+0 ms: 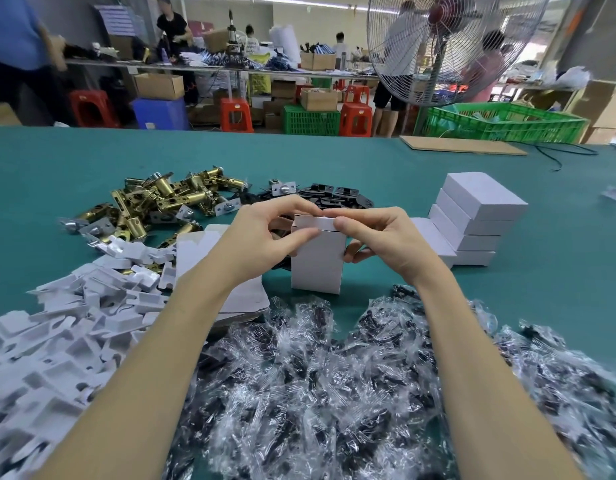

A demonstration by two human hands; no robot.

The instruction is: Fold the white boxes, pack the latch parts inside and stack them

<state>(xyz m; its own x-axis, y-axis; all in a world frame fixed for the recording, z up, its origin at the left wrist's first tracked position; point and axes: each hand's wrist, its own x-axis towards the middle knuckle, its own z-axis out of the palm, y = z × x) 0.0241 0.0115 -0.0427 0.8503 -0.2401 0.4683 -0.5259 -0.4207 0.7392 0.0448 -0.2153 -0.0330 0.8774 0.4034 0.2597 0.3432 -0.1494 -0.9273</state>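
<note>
- A green-topped table [334,161] filled the foreground of a busy workshop.
- A white box [318,261] stood upright on it, long axis vertical, open end up, between both hands.
- The left hand [265,233] and the right hand [379,237] pinched its top flap at either side.
- A stack of closed boxes [472,220] sat to the right.

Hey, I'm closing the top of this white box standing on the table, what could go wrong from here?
1. The white box stands on its narrow end, held only near the top by the left hand and right hand; pressing may tip it.
2. The stack of white boxes leans; adding another could topple it.
</note>
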